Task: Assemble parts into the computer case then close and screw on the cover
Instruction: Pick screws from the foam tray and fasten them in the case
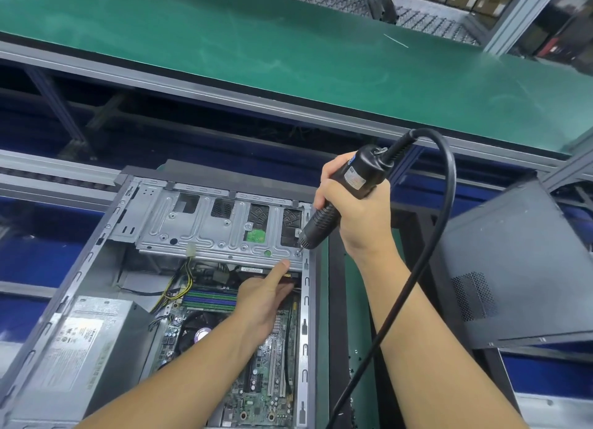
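**Securing the drive cage (192,233) in the open computer case (306,342), on the table.**
Your right hand (359,216) has its fingers clenched round the screwdriver (353,178). Hold the bit square on the corner screw (299,253). Your left hand (266,297), forefinger extended, steadies the cage.

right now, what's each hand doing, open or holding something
Left hand: open, index finger out at the drive cage edge.
Right hand: gripping the electric screwdriver.
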Action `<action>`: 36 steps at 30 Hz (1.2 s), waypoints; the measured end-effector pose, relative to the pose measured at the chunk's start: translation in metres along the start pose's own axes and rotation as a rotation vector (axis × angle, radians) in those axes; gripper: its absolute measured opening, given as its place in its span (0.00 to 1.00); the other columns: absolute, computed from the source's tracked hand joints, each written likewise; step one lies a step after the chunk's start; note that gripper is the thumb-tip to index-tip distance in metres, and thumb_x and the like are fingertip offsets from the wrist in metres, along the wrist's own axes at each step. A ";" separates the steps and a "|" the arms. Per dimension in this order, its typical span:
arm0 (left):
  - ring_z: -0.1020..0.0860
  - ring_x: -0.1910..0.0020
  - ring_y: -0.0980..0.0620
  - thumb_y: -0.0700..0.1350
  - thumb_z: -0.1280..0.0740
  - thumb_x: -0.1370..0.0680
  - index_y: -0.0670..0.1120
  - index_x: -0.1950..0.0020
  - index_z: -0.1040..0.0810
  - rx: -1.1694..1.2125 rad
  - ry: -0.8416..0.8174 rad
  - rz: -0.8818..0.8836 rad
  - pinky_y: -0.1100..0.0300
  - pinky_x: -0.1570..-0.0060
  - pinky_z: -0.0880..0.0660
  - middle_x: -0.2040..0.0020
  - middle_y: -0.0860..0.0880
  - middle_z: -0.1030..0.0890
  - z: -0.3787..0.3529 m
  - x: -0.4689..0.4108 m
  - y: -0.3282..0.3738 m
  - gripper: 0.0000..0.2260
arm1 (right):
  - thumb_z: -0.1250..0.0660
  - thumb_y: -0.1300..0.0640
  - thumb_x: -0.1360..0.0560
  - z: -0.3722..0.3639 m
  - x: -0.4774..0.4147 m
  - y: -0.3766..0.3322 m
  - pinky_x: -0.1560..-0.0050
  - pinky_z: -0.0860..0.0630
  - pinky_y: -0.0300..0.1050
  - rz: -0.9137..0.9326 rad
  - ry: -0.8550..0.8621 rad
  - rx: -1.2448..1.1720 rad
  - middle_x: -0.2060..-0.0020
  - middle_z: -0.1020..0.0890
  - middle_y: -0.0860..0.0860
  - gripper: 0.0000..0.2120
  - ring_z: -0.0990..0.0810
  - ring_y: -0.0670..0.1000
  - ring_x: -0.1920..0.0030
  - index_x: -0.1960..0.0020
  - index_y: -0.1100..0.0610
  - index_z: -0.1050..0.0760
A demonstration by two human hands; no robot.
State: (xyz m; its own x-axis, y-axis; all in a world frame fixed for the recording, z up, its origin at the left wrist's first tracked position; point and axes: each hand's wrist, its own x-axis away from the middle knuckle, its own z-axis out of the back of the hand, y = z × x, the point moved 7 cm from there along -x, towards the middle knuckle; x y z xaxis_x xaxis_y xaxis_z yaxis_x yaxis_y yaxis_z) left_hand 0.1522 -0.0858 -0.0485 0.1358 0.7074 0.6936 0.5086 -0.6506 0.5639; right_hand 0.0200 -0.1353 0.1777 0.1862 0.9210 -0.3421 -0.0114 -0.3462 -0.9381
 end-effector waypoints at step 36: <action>0.19 0.53 0.49 0.44 0.24 0.28 0.37 0.49 0.28 0.033 -0.012 0.018 0.53 0.35 0.26 0.51 0.41 0.22 -0.003 0.005 0.002 0.18 | 0.35 0.73 0.34 -0.012 -0.008 0.002 0.61 0.23 0.49 0.015 -0.122 0.059 0.67 0.22 0.51 0.12 0.24 0.52 0.69 0.60 0.57 0.24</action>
State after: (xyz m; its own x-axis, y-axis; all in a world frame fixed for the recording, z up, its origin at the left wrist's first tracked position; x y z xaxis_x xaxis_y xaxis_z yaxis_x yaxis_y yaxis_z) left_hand 0.1516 -0.0844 -0.0425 0.1550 0.6989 0.6983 0.5334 -0.6541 0.5363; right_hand 0.0303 -0.1459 0.1790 0.0651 0.9321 -0.3564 -0.0719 -0.3519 -0.9333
